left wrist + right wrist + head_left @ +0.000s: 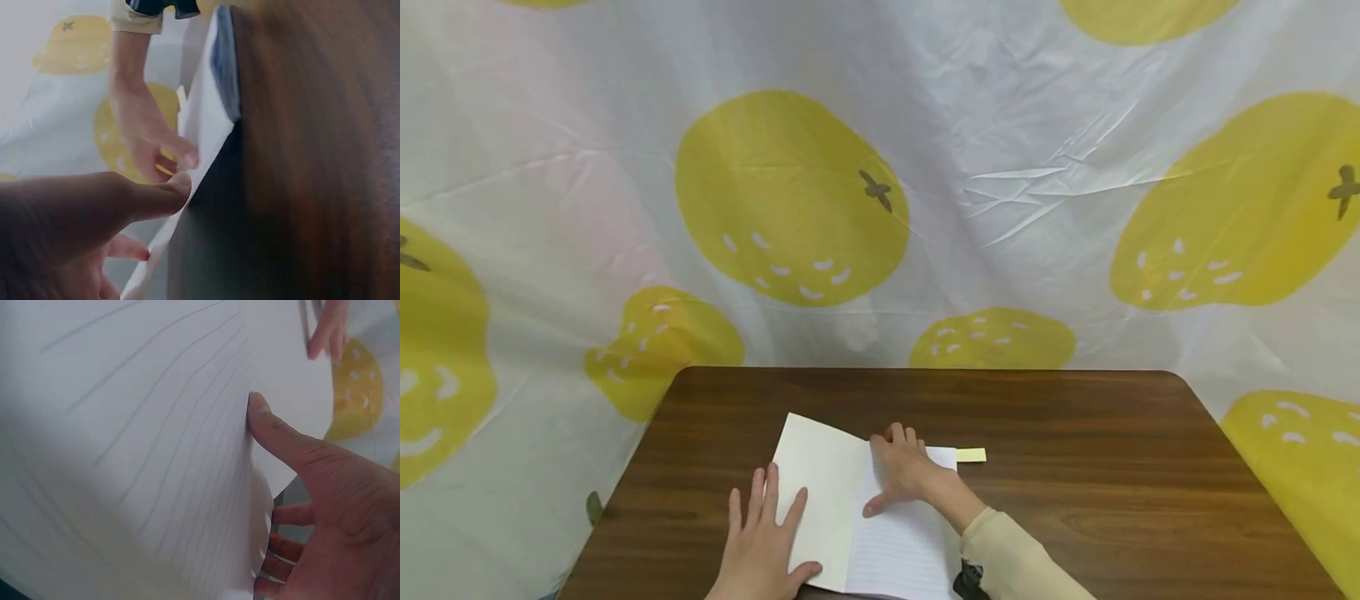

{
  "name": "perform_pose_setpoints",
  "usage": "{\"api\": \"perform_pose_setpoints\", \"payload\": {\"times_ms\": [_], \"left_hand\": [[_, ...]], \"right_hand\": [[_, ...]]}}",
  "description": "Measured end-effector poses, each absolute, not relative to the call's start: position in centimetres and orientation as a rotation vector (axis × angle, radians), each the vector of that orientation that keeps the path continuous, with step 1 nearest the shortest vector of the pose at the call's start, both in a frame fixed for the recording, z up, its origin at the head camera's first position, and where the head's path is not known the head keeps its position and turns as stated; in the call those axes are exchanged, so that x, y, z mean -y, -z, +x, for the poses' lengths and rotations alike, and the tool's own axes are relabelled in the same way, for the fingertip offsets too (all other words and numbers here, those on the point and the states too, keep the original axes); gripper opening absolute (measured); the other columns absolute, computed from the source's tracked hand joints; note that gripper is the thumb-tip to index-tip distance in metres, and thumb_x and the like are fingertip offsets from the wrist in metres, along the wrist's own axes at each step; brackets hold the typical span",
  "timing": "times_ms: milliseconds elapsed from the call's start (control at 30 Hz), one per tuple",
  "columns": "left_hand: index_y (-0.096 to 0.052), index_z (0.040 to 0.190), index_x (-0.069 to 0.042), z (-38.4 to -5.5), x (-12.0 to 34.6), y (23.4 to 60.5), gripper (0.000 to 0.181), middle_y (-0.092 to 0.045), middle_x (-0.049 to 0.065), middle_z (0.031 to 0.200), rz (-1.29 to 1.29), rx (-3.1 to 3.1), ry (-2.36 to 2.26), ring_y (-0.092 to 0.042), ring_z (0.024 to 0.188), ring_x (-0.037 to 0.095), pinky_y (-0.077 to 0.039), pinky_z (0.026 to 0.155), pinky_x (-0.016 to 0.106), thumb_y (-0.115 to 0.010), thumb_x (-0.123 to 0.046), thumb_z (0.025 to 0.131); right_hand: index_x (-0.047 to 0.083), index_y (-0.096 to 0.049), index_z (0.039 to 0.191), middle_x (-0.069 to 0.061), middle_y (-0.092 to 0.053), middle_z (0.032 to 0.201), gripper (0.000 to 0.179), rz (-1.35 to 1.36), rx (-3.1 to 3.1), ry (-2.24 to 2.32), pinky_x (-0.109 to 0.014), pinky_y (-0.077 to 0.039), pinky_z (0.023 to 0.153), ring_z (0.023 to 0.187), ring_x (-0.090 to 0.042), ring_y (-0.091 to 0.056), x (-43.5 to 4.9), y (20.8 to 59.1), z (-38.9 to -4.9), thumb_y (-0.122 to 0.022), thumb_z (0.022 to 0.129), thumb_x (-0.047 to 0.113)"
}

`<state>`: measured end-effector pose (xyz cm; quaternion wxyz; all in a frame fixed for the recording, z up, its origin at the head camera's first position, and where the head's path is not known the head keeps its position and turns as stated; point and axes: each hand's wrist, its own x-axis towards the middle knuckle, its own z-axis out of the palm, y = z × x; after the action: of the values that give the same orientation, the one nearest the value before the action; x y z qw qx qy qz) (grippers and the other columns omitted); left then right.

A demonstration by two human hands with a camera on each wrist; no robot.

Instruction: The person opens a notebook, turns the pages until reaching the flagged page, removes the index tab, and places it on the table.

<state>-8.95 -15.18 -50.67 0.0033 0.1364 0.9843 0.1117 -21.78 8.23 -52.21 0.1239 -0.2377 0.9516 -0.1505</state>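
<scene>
A notebook lies spread on the table, its blank inside cover point(824, 487) on the left and a lined page point(901, 552) on the right. My left hand point(762, 542) rests on the blank side, fingers spread toward its outer edge and thumb near the bottom. Across the upper part of the lined page reaches my right hand point(901, 468), thumb extended toward the fold and fingers at the top edge. In the right wrist view, the right thumb point(275, 428) touches the paper beside the fold. A yellow paper tab point(972, 455) sticks out past the page's right edge.
The brown wood-grain table point(1120, 483) has rounded far corners. Behind it hangs a white curtain point(1000, 167) printed with large yellow fruit. A dark device point(970, 579) is strapped by the right sleeve point(1018, 550).
</scene>
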Motion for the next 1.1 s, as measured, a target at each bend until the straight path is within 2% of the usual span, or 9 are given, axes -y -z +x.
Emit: {"api": "perform_pose_setpoints", "payload": {"times_ms": [133,367,633,867,1100], "left_hand": [[-0.051,0.147,-0.007,-9.2,15.1,51.8,0.091,-0.02,0.036,0.162,0.44,-3.035,-0.352,-0.015,0.151,0.056,-0.012,0.114,0.077,-0.078,-0.058,0.077],[-0.046,0.151,-0.009,-9.6,13.6,53.5,0.087,-0.024,0.034,0.162,0.507,-2.881,-0.572,-0.024,0.147,0.058,-0.023,0.111,0.075,-0.068,-0.062,0.085],[-0.04,0.156,-0.018,-9.8,11.7,54.1,0.092,-0.017,0.036,0.163,0.484,-2.818,-0.638,-0.018,0.148,0.059,-0.021,0.106,0.082,-0.065,-0.069,0.084],[-0.038,0.156,-0.015,-9.1,9.7,54.2,0.093,-0.019,0.039,0.16,0.412,-2.861,-0.486,-0.021,0.146,0.062,-0.027,0.102,0.083,-0.063,-0.07,0.085],[-0.038,0.155,-0.011,-8.6,8.2,54.7,0.095,-0.022,0.042,0.157,0.358,-2.902,-0.405,-0.025,0.143,0.064,-0.031,0.1,0.083,-0.06,-0.073,0.085]], "right_hand": [[0.005,-0.046,0.148,-0.018,-0.044,0.133,0.115,-0.717,-2.802,0.427,-0.047,-0.043,0.095,0.116,-0.032,-0.042,-8.0,52.4,-21.6,-0.095,0.058,0.057],[0.006,-0.048,0.145,-0.017,-0.048,0.128,0.112,-0.733,-2.858,0.369,-0.047,-0.046,0.096,0.113,-0.03,-0.044,-7.7,52.5,-21.3,-0.094,0.057,0.059],[0.003,-0.051,0.142,-0.017,-0.049,0.123,0.109,-0.732,-2.915,0.327,-0.046,-0.045,0.094,0.109,-0.029,-0.045,-8.5,51.9,-20.8,-0.092,0.059,0.061],[0.001,-0.053,0.142,-0.02,-0.05,0.126,0.106,-0.788,-2.97,0.269,-0.047,-0.046,0.092,0.109,-0.032,-0.046,-10.3,51.3,-20.0,-0.091,0.062,0.06],[0.001,-0.056,0.14,-0.025,-0.051,0.133,0.097,-0.887,-3.056,0.231,-0.054,-0.044,0.1,0.116,-0.039,-0.048,-12.2,51.6,-19.2,-0.09,0.067,0.056]]}}
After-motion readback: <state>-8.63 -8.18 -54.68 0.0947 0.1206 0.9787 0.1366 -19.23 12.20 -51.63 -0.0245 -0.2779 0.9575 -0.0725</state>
